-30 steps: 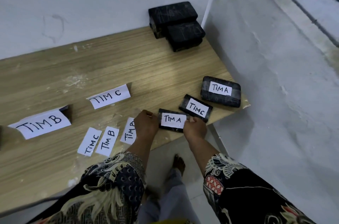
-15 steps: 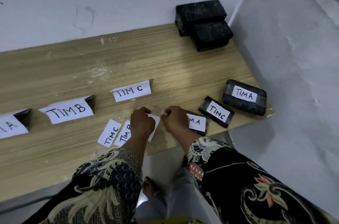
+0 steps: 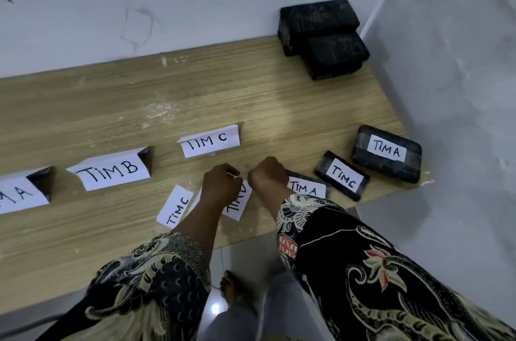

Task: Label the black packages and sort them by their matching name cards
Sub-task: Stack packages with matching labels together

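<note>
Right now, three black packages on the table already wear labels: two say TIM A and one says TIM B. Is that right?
Not quite. In the head view the labelled packages read TIM A, TIM A and TIM C; none says TIM B. So it is two TIM A and one TIM C.

Dim, flat indoor light, slightly cool grey cast. Brighter patch on wooden tabletop (image 3: 279, 106) near centre, falling off toward left edge. Soft shadows only: behind folded name cards (image 3: 114, 171), under stacked black packages (image 3: 321, 36). Small specular glint on floor tile (image 3: 215, 308) at bottom. Wide-angle bend visible along table edges and wall line. Sleeves in foreground soft, slight motion blur around both hands; handwriting on cards legible.
</note>
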